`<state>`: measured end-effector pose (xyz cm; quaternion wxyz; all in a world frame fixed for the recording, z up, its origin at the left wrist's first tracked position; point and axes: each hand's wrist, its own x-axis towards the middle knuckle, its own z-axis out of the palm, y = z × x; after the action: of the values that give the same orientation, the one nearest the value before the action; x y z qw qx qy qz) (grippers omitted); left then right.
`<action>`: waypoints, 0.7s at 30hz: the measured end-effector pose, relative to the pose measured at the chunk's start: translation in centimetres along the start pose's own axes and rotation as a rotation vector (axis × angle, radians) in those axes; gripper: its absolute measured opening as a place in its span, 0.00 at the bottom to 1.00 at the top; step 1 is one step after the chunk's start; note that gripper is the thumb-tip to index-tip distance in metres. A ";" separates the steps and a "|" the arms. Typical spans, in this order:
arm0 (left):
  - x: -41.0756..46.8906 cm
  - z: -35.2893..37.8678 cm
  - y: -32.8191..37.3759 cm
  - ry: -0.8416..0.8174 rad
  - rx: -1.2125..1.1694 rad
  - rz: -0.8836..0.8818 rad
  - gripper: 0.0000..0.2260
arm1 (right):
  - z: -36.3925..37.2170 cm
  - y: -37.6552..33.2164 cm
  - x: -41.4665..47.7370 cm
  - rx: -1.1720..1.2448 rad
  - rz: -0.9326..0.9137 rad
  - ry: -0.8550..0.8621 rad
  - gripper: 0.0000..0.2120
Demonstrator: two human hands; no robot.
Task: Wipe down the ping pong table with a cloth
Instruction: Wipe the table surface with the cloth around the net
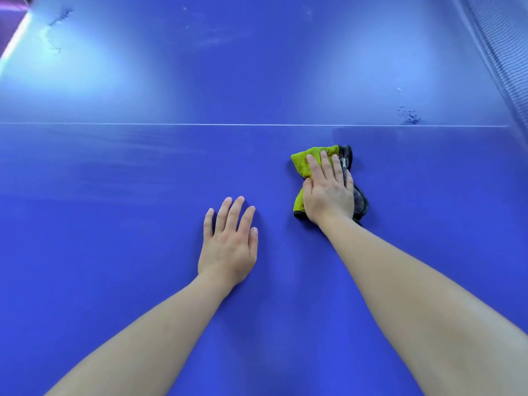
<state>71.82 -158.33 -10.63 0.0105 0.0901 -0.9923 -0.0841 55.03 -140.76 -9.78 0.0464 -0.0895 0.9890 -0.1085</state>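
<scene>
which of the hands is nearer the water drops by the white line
Right. The right hand, on the cloth, is below-left of the drops; the left hand lies flat on the table, farther left and lower.

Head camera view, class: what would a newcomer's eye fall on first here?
The crumpled yellow-green and grey microfibre cloth stands out most, pressed under the flat right hand, right of centre on the smooth blue ping pong table. The left hand lies flat on the table beside it, apart from the cloth. Beyond the thin white line, a cluster of water droplets sits far right, near the dark mesh net.
</scene>
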 end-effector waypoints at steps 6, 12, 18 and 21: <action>0.1 0.0 0.1 0.006 0.027 0.010 0.23 | -0.5 -0.6 5.5 0.009 -0.019 -0.013 0.27; 0.3 0.0 0.2 -0.006 0.030 0.006 0.23 | -0.5 -1.3 9.2 0.016 -0.001 -0.013 0.26; 0.2 0.0 0.2 -0.007 0.032 -0.004 0.22 | -0.1 -3.5 9.5 0.020 -0.015 -0.003 0.26; 0.3 0.0 0.1 -0.003 0.032 -0.004 0.22 | 0.5 -6.1 9.2 0.004 -0.081 0.000 0.26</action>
<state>71.49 -158.25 -10.57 0.0076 0.0921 -0.9934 -0.0681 47.07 -148.43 -9.62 0.0421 -0.1292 0.9843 -0.1123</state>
